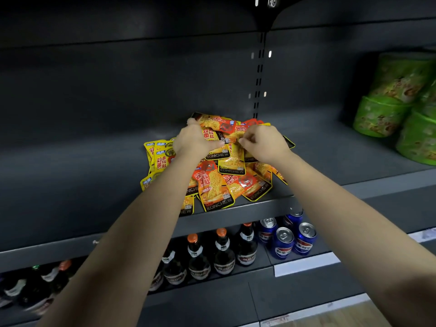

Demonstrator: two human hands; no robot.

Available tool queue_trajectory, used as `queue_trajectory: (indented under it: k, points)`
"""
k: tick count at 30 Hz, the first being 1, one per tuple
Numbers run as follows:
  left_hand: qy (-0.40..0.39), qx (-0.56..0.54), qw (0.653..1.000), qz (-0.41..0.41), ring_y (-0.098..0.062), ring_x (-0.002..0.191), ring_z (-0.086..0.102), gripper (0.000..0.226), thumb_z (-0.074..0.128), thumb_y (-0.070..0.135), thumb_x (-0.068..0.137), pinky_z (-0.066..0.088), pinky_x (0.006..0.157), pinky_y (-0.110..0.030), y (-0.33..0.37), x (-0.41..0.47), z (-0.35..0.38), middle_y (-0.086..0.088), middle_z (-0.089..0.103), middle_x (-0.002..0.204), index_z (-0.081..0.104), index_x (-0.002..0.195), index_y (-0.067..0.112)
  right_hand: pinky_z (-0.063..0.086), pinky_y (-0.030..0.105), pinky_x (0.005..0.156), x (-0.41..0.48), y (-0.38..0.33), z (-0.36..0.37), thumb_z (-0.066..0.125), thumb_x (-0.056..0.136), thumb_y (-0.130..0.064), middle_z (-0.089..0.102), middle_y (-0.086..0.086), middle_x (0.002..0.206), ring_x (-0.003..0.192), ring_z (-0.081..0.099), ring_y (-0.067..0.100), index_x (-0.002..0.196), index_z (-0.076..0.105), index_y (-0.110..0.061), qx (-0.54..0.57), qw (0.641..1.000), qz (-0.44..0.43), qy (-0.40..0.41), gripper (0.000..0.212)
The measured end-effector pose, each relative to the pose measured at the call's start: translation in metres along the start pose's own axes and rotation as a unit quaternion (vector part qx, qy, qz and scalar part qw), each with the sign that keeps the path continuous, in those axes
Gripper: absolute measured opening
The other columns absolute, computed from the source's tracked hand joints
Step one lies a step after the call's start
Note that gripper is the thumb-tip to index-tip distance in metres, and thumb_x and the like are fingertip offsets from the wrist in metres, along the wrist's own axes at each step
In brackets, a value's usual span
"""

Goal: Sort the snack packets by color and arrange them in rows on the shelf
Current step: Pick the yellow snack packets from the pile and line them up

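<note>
Dozens of orange and yellow snack packets are lying heaped near the front middle of the dark shelf. The left hand is curling over the far corner of the top orange packet, and the right hand is pinching its near edge. Green tubs are standing at the right, with bottles and cans below. Both forearms are reaching forward, hands almost meeting.

KONCHEW in pale capitals on the black band of the orange packet at the front of the pile, and again on the yellow-edged packet at the pile's middle. Red characters 双面 on the yellow packets at the pile's left edge. Below the pile, labels on bottles and cans too blurred to read.
</note>
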State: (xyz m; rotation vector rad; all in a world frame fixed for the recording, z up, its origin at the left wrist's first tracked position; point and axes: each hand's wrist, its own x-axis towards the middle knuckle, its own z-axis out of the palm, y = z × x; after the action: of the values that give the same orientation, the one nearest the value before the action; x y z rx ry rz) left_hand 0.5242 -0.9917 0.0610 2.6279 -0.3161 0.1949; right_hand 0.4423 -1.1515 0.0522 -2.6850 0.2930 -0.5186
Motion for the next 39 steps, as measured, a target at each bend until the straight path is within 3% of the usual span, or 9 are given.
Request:
queue_trajectory:
  k: [7, 12, 18, 21, 26, 30, 33, 36, 39]
  points:
    - [0.007, -0.093, 0.995, -0.034, -0.033, 0.115, 0.058, 0.078, 0.085, 0.037, 0.069, 0.048, 0.077, -0.038, 0.001, 0.002, -0.012, -0.012, 0.059, 0.125, 0.043, 0.129, 0.01, 0.055, 0.034, 0.075, 0.001, -0.005, -0.004, 0.058, 0.094, -0.034, 0.071, 0.004, 0.09, 0.087, 0.065, 0.022, 0.093, 0.071, -0.017, 0.037, 0.999, 0.0, 0.008, 0.021]
    - [0.002, -0.177, 0.982, -0.06, -0.03, 0.118, 0.055, 0.07, 0.086, 0.03, 0.07, 0.048, 0.085, -0.036, 0.001, 0.001, -0.028, -0.01, 0.056, 0.13, 0.05, 0.128, 0.013, 0.04, 0.025, 0.063, 0.0, -0.012, -0.006, 0.06, 0.093, -0.028, 0.062, 0.0, 0.078, 0.078, 0.06, 0.021, 0.09, 0.07, -0.013, 0.066, 0.998, -0.008, 0.01, 0.018]
    - [0.083, -0.228, 0.97, -0.011, -0.02, 0.097, 0.061, 0.061, 0.083, 0.028, 0.074, 0.044, 0.075, -0.029, -0.008, -0.01, -0.041, -0.001, 0.063, 0.097, 0.051, 0.125, 0.015, 0.054, 0.033, 0.072, 0.001, -0.022, -0.003, 0.063, 0.091, -0.037, 0.069, 0.004, 0.079, 0.074, 0.065, 0.022, 0.085, 0.068, -0.014, 0.151, 0.989, 0.009, -0.008, 0.025]
    - [0.053, -0.295, 0.954, 0.023, -0.017, 0.088, 0.064, 0.055, 0.083, 0.03, 0.073, 0.049, 0.073, -0.029, -0.006, -0.019, -0.04, -0.001, 0.065, 0.095, 0.055, 0.118, 0.018, 0.06, 0.039, 0.074, 0.0, -0.03, -0.003, 0.062, 0.092, -0.041, 0.071, 0.006, 0.081, 0.073, 0.07, 0.02, 0.093, 0.068, -0.012, 0.279, 0.96, 0.023, -0.029, 0.03]
    - [-0.034, -0.359, 0.93, 0.073, -0.023, 0.083, 0.071, 0.034, 0.084, 0.023, 0.071, 0.056, 0.083, -0.049, -0.002, -0.03, -0.026, -0.007, 0.072, 0.09, 0.058, 0.094, 0.022, 0.057, 0.032, 0.066, -0.004, -0.037, -0.01, 0.065, 0.092, -0.027, 0.07, 0.006, 0.087, 0.075, 0.068, 0.016, 0.099, 0.066, -0.008, 0.491, 0.867, 0.063, -0.055, 0.02]
    - [-0.053, -0.319, 0.938, 0.122, -0.021, 0.074, 0.068, 0.026, 0.081, 0.023, 0.076, 0.054, 0.074, -0.041, 0.005, -0.038, -0.02, -0.006, 0.068, 0.08, 0.06, 0.091, 0.018, 0.056, 0.033, 0.07, -0.007, -0.029, -0.013, 0.068, 0.088, -0.011, 0.072, 0.008, 0.091, 0.08, 0.069, 0.021, 0.098, 0.067, -0.009, 0.549, 0.83, 0.077, -0.063, 0.011]
    - [-0.05, -0.261, 0.955, 0.131, -0.016, 0.063, 0.06, 0.022, 0.061, 0.035, 0.093, 0.05, 0.064, -0.034, 0.01, -0.041, -0.017, -0.004, 0.063, 0.077, 0.059, 0.094, 0.013, 0.059, 0.036, 0.073, -0.009, -0.019, -0.017, 0.069, 0.086, -0.005, 0.073, 0.013, 0.098, 0.086, 0.072, 0.025, 0.105, 0.065, -0.002, 0.523, 0.849, 0.072, -0.027, 0.019]
    - [-0.011, -0.174, 0.978, 0.11, -0.026, 0.08, 0.067, 0.029, 0.039, 0.033, 0.102, 0.054, 0.074, -0.04, 0.01, -0.04, -0.01, -0.008, 0.066, 0.09, 0.056, 0.11, 0.011, 0.059, 0.037, 0.077, -0.01, -0.004, -0.02, 0.07, 0.086, -0.005, 0.074, 0.012, 0.101, 0.089, 0.073, 0.024, 0.106, 0.065, -0.003, 0.495, 0.864, 0.092, -0.002, 0.021]
    - [0.008, -0.035, 0.993, 0.109, -0.03, 0.099, 0.062, 0.041, 0.058, 0.037, 0.092, 0.045, 0.071, -0.034, 0.012, -0.038, 0.001, -0.008, 0.067, 0.101, 0.05, 0.123, 0.012, 0.058, 0.03, 0.072, -0.012, 0.008, -0.023, 0.07, 0.086, -0.007, 0.074, 0.009, 0.101, 0.087, 0.073, 0.019, 0.105, 0.065, -0.006, 0.488, 0.867, 0.103, 0.001, 0.019]
